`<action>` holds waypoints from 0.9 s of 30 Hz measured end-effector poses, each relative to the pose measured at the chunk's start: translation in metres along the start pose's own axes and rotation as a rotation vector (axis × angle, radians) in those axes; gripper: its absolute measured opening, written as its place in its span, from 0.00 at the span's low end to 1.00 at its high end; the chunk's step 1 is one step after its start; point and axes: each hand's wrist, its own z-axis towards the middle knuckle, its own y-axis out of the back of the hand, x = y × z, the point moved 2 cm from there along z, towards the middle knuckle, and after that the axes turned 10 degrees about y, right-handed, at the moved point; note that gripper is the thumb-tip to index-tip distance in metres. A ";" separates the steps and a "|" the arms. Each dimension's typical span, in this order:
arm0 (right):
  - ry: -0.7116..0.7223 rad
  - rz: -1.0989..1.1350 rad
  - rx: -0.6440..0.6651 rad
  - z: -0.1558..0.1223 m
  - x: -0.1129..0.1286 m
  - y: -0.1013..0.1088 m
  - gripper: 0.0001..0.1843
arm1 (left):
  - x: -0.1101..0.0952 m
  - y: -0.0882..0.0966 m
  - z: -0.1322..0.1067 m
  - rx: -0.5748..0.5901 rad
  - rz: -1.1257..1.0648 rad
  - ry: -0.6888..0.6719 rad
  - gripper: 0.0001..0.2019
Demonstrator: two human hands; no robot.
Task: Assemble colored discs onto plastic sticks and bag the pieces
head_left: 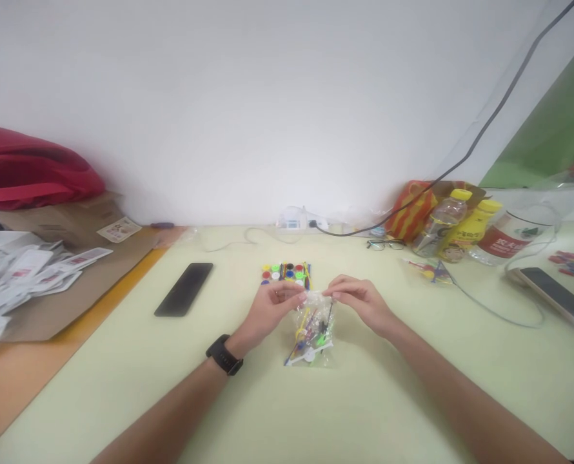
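A small clear plastic bag (313, 332) full of coloured sticks and small parts lies on the pale green table (364, 399). My left hand (271, 308), with a black watch on its wrist, pinches the bag's top edge from the left. My right hand (359, 299) pinches the same top edge from the right. Both hands are closed on the bag's mouth. Just beyond the hands lies a second clear packet (287, 273) with coloured round pieces and sticks.
A black phone (184, 289) lies to the left. White packets (20, 274) and a red bag (26, 167) sit on cardboard at far left. Bottles (461, 229), glasses (384, 244), a cable, another small packet (429, 270) and a second phone (558, 299) are at right.
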 end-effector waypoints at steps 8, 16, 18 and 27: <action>-0.169 0.087 -0.070 -0.001 -0.007 -0.012 0.16 | 0.001 -0.003 -0.003 0.024 0.018 0.002 0.14; -0.173 0.123 -0.044 -0.001 -0.004 -0.016 0.15 | 0.005 -0.006 -0.002 0.073 0.099 -0.038 0.12; -0.181 0.122 -0.033 -0.001 -0.005 -0.018 0.15 | 0.006 -0.006 -0.002 0.088 0.116 -0.033 0.11; -0.129 -0.064 0.015 0.000 -0.003 -0.002 0.14 | 0.002 0.006 0.003 0.139 0.136 0.053 0.16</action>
